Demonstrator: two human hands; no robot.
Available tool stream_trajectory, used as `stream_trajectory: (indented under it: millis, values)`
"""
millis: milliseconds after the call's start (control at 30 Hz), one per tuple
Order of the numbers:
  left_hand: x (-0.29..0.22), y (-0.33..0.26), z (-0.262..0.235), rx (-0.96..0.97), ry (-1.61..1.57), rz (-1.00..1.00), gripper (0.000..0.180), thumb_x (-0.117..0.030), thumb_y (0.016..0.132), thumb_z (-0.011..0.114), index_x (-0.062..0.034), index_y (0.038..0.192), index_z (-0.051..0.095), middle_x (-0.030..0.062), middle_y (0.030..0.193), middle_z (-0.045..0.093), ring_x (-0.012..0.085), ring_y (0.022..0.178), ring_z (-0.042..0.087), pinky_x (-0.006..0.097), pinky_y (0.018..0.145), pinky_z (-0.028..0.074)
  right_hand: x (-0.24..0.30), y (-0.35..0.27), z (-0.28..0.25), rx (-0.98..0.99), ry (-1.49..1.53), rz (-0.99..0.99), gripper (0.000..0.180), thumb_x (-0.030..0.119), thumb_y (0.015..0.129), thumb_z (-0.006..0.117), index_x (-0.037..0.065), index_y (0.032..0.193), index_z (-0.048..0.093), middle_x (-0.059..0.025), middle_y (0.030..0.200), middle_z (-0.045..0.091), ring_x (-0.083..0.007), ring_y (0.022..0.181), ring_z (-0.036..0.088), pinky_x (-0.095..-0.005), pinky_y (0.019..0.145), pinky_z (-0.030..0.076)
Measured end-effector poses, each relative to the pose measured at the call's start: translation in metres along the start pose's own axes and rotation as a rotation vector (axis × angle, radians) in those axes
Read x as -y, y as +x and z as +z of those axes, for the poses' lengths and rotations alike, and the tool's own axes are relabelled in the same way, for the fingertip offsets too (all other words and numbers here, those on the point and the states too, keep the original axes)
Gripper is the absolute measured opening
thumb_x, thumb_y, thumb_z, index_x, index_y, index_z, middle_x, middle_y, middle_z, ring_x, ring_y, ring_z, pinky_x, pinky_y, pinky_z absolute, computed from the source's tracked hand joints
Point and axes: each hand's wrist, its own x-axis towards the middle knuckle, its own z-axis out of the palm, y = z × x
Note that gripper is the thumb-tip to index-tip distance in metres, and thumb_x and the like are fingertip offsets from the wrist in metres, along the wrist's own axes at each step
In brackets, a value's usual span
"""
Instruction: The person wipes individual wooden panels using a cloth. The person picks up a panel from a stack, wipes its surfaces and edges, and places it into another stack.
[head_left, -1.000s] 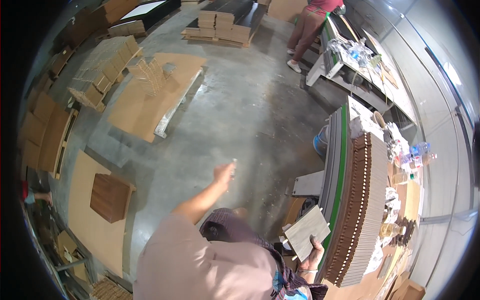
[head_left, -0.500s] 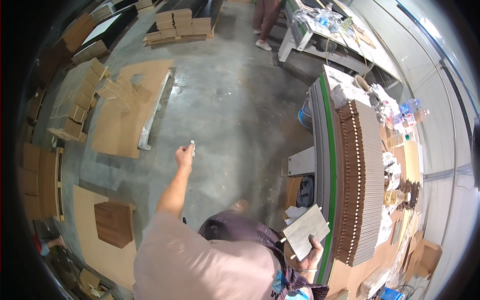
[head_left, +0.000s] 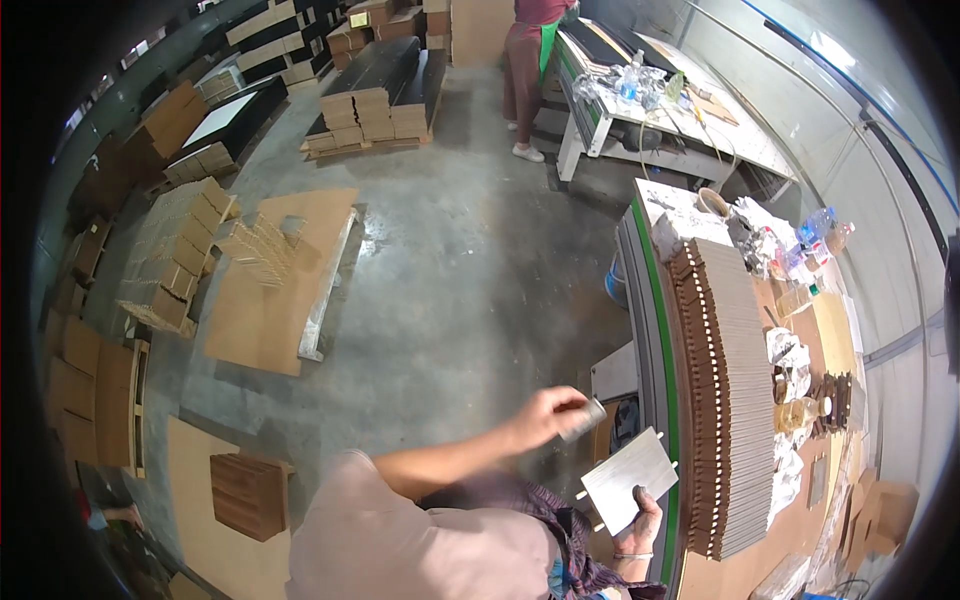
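Right hand (head_left: 640, 515) pinches lower edge of a pale dowelled panel (head_left: 628, 478), face tilted up toward left hand (head_left: 548, 412), closed around a small grey block (head_left: 585, 418) just above.

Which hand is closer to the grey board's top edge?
Left. The left hand, gripping a small grey block, hovers beside the top edge of the grey board; the right hand holds the board from below.

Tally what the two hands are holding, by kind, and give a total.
Flat pale board with pegs, in the right hand: 1
Small grey piece, in the left hand: 1
Total: 2
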Motion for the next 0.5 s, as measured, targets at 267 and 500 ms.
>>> stream_trajectory:
  millis: [267, 500]
  values:
    - [0.007, -0.023, 0.021, -0.068, -0.524, -0.457, 0.032, -0.036, 0.097, 0.054, -0.0131, 0.119, 0.06, -0.002, 0.103, 0.062, 0.0105, 0.091, 0.059, 0.03, 0.074, 0.053, -0.011, 0.01, 0.031, 0.015, -0.148, 0.042, 0.052, 0.005, 0.079, 0.056, -0.002, 0.129, 0.048, -0.0171, 0.119, 0.061, -0.0365, 0.106, 0.061, -0.05, 0.097, 0.049]
    - [0.024, -0.039, 0.008, -0.079, -0.555, -0.393, 0.037, -0.029, 0.096, 0.059, -0.0063, 0.125, 0.056, 0.0036, 0.117, 0.059, 0.0138, 0.1, 0.058, 0.03, 0.076, 0.054, -0.02, 0.01, 0.045, 0.053, -0.244, 0.113, 0.047, 0.003, 0.077, 0.059, 0.003, 0.124, 0.053, -0.0102, 0.115, 0.06, -0.0295, 0.108, 0.058, -0.0456, 0.096, 0.048]
